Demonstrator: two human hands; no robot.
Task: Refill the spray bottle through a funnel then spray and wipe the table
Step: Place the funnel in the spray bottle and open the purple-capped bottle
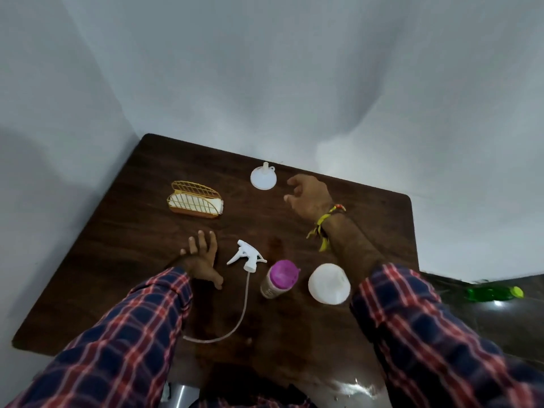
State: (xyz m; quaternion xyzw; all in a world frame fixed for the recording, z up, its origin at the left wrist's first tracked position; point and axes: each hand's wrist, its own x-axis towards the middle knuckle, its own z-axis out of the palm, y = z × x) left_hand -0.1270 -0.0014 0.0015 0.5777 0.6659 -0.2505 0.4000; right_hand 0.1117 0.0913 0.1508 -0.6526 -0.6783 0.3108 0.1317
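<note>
A white funnel (pixel 263 178) lies mouth-down at the far side of the dark wooden table (pixel 123 260). My right hand (pixel 309 195) hovers just right of it, fingers loosely spread and holding nothing. The white spray head (pixel 246 255) lies on the table with its long tube (pixel 232 325) curling toward me. My left hand (pixel 201 254) rests flat on the table just left of the spray head. A white bottle (pixel 329 284) stands uncapped near my right forearm. Beside it stands a bottle with a purple cap (pixel 281 277).
A gold wire holder with white napkins (pixel 195 200) sits at the far left of the table. White walls close off the far and left sides. A green bottle (pixel 494 293) lies on the floor to the right. The tabletop near me looks wet.
</note>
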